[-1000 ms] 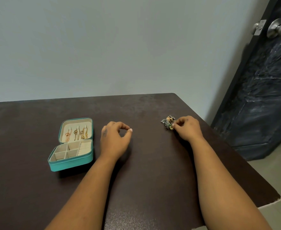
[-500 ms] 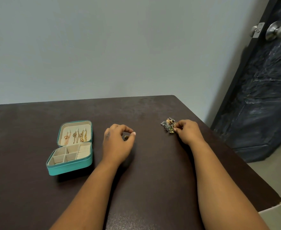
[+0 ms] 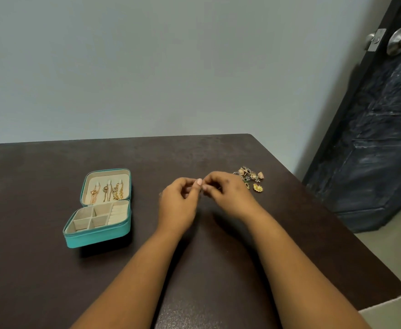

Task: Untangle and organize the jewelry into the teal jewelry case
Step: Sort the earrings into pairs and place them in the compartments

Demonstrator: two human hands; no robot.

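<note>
Two hands meet above the middle of the dark bench (image 3: 52,269), fingertips drawn together as if working one small piece between them. The left hand (image 3: 178,205) curls its fingers toward its thumb, and the right hand (image 3: 230,193) does the same from the 3 o'clock side; each grip looks pinched shut, but whatever sits between them is too small and blurred to make out, so what they clamp on cannot be told. Bringing both hands to one spot suits untangling, since one can steady a piece while the other teases it free. At 2 o'clock from the hands, just beyond the right knuckles, lies the jewelry pile (image 3: 250,178), a loose clump of gold and dark pieces not yet sorted. At 9 o'clock, well apart from the hands, the teal jewelry case (image 3: 97,237) lies open, lid back, with a few gold chains (image 3: 107,192) hanging in the lid and its divided tray seemingly bare, ready for pieces.
</note>
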